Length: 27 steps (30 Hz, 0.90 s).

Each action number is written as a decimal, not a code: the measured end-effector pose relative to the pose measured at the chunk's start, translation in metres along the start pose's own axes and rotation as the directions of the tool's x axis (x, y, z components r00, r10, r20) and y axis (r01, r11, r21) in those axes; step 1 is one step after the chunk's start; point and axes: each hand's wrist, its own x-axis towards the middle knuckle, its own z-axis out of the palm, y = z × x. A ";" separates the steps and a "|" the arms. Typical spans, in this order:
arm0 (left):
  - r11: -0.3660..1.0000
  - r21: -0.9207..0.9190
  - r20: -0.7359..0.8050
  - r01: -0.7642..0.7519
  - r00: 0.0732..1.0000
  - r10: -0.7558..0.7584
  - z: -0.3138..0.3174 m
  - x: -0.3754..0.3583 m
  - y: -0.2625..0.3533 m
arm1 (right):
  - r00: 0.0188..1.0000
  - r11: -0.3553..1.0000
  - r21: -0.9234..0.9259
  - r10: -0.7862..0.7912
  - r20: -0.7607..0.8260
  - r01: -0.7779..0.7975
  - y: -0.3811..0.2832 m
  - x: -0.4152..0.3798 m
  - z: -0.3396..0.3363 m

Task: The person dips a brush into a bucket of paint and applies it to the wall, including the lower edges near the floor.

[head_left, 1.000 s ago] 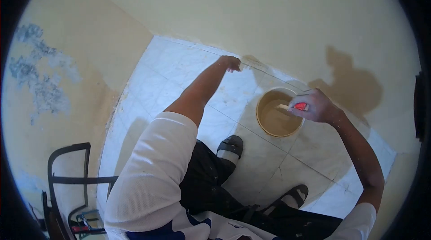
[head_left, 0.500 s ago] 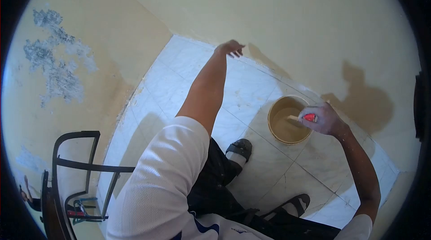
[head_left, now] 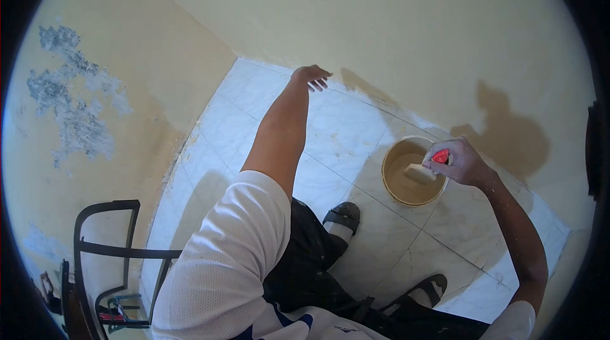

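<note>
My right hand is closed round the red handle of a paintbrush. The brush's pale, wide end points left and overlaps the mouth of a round bucket in this view. Tan liquid shows inside the bucket, which stands on the tiled floor near the wall. My left hand is stretched out by the foot of the yellowish wall, fingers apart and holding nothing.
A dark-framed chair stands at lower left. The left wall carries a grey peeled patch. My sandalled feet, one in a dark sandal, rest on white floor tiles. A person shows small at the far left edge.
The brush's wide end shows more fully over the bucket, and my right hand has turned slightly. My left hand sits a little farther left and lower, as the whole view has shifted somewhat.
</note>
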 end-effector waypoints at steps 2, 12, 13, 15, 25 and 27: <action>0.997 -0.001 0.074 0.073 0.995 -0.073 0.008 -0.005 -0.003 | 1.000 0.999 -0.040 -0.008 0.017 0.008 -0.004 0.005 0.002; 0.996 -0.037 0.013 -0.085 0.996 0.086 0.013 -0.010 0.022 | 0.997 0.998 -0.052 -0.038 0.071 0.042 -0.009 0.005 0.009; 0.996 -0.046 0.053 -0.080 0.995 0.082 0.015 -0.011 0.025 | 0.997 0.999 -0.031 -0.040 0.060 0.041 -0.010 0.003 0.008; 0.997 -0.031 0.066 -0.071 0.995 0.073 0.017 -0.016 0.029 | 0.998 0.998 0.059 0.009 0.062 -0.012 -0.015 0.002 0.007; 0.996 -0.019 0.077 -0.089 0.993 0.091 0.018 -0.014 0.036 | 0.999 0.999 0.047 -0.018 0.044 0.016 -0.014 0.005 0.010; 0.996 -0.013 0.077 -0.089 0.993 0.089 0.025 -0.013 0.036 | 0.998 0.998 0.067 0.015 0.065 -0.020 -0.018 0.002 0.012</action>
